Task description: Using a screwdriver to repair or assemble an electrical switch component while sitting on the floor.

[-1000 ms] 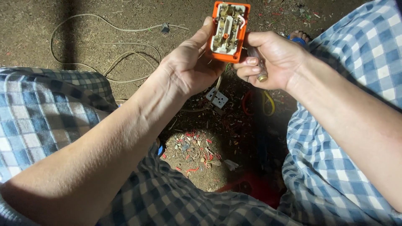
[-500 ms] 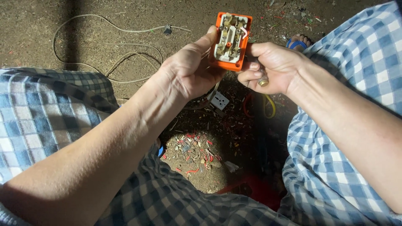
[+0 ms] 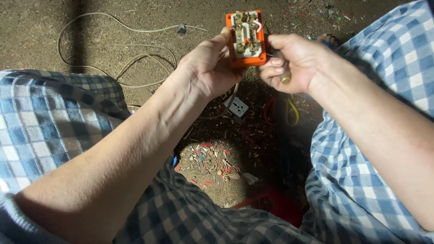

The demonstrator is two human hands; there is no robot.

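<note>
Left hand [image 3: 205,68] grips the orange socket [image 3: 246,38] by its edge, open back up, above the dirt floor [image 3: 40,31]. Right hand [image 3: 294,61] is curled shut around a screwdriver [image 3: 285,77] at the socket's side. Best to brace the socket firmly. Below lie a white cable [image 3: 135,58], a white plug [image 3: 238,107] and red scraps [image 3: 212,160]; nothing blocks the work.

tool tip [image 3: 285,77]: hidden in right hand [image 3: 298,63] | socket wiring [image 3: 246,34]: too small
</note>
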